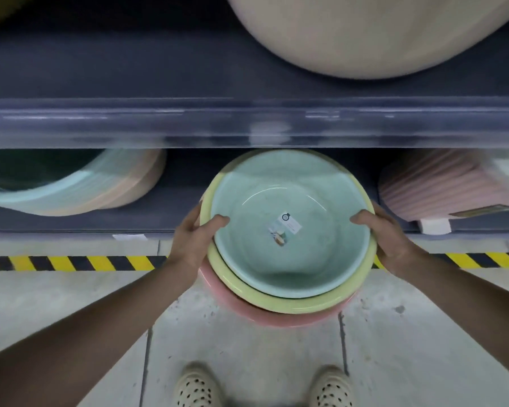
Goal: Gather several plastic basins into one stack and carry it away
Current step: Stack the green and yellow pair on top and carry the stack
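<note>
A stack of three nested plastic basins is held in front of me, at the edge of the bottom shelf. A mint green basin with a paper label inside lies on top. Under it sits a pale yellow basin, and a pink basin is at the bottom. My left hand grips the stack's left rim, thumb over the green basin's edge. On the opposite rim, my right hand holds the same way.
Dark shelving with a clear front rail faces me. More basins lie at lower left, a ribbed pink bin at lower right, a large beige tub above. Yellow-black tape crosses the concrete floor; my shoes show below.
</note>
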The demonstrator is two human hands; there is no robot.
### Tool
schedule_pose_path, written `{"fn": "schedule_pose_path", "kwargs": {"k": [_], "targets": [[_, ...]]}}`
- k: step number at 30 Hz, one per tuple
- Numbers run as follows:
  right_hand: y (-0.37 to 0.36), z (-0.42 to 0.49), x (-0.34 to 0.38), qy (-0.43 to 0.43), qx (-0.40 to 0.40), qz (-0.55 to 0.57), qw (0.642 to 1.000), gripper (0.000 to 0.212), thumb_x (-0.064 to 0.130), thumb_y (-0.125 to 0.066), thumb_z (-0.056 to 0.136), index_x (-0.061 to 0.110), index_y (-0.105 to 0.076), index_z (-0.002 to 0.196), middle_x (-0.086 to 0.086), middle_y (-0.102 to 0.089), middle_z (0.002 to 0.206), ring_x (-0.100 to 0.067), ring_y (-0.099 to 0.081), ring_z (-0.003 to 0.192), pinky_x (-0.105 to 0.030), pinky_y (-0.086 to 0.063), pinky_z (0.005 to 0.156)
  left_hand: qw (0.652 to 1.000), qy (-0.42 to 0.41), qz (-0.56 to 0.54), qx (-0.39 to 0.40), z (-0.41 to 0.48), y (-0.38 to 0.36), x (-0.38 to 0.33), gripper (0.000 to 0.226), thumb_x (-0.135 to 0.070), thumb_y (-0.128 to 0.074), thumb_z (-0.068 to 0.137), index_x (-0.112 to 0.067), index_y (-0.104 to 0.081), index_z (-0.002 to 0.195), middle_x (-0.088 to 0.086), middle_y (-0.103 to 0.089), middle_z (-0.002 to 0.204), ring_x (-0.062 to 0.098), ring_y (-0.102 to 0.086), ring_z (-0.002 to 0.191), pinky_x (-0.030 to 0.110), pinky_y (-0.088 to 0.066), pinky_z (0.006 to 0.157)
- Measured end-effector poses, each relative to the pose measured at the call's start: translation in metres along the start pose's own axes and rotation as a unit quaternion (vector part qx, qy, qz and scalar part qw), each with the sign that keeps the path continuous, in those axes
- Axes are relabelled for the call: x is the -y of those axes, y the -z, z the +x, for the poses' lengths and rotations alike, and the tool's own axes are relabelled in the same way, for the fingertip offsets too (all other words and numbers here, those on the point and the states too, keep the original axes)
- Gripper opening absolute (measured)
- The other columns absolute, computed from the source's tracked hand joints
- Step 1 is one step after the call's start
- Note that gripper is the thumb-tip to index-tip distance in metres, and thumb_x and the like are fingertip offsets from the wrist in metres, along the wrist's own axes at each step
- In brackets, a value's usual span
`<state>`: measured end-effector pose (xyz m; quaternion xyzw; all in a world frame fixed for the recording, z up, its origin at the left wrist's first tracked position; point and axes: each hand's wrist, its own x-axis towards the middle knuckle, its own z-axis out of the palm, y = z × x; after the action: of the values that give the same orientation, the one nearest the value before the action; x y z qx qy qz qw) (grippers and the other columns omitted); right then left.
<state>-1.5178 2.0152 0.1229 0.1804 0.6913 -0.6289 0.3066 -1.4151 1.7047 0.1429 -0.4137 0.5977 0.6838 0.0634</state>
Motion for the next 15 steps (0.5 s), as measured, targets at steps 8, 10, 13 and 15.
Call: {"fn": "schedule_pose_path", "kwargs": {"k": [8, 10, 13, 15], "targets": [[-0.014, 0.070, 0.026, -0.009, -0.069, 0.010, 0.998, 0.041, 0.025, -0.070, 0.057, 0.015, -0.073, 0.097, -0.014, -0.072, 0.097, -0.028, -0.067, 0.081, -0.039, -0.051, 0.074, 0.998, -0.021, 0.044, -0.047, 0.065, -0.019, -0.032, 0.014, -0.026, -0.077, 0.075, -0.020, -0.068, 0.084, 0.000, -0.073, 0.079, 0.023, -0.069, 0.077, 0.036, -0.056, 0.078], [-0.015, 0.087, 0.033, 0.001, -0.086, 0.017, 0.996, 0.050, 0.026, -0.075, 0.049, 0.008, -0.075, 0.095, -0.015, -0.070, 0.094, -0.029, -0.066, 0.084, -0.039, -0.049, 0.075, 0.997, -0.019, 0.045, -0.056, 0.076, -0.025, -0.040, 0.017, -0.029, -0.077, 0.075, -0.021, -0.062, 0.079, 0.000, -0.070, 0.080, 0.022, -0.067, 0.078, 0.036, -0.053, 0.079], [-0.016, 0.108, 0.043, 0.036, -0.101, 0.031, 0.994, 0.054, 0.028, -0.077, 0.048, 0.008, -0.074, 0.099, -0.013, -0.072, 0.094, -0.029, -0.068, 0.082, -0.036, -0.052, 0.073, 0.997, -0.046, 0.022, -0.061, 0.092, -0.037, -0.048, 0.010, -0.024, -0.075, 0.080, -0.025, -0.065, 0.078, -0.004, -0.069, 0.080, 0.019, -0.066, 0.078, 0.034, -0.052, 0.080], [-0.020, 0.120, 0.050, 0.058, -0.114, 0.035, 0.991, 0.038, 0.027, -0.077, 0.056, 0.016, -0.071, 0.092, -0.006, -0.071, 0.090, -0.025, -0.067, 0.081, -0.031, -0.053, 0.069, 0.996, -0.060, 0.021, -0.055, 0.104, -0.040, -0.044, 0.008, -0.022, -0.074, 0.081, -0.026, -0.067, 0.080, -0.004, -0.070, 0.081, 0.022, -0.067, 0.081, 0.036, -0.053, 0.081]]}}
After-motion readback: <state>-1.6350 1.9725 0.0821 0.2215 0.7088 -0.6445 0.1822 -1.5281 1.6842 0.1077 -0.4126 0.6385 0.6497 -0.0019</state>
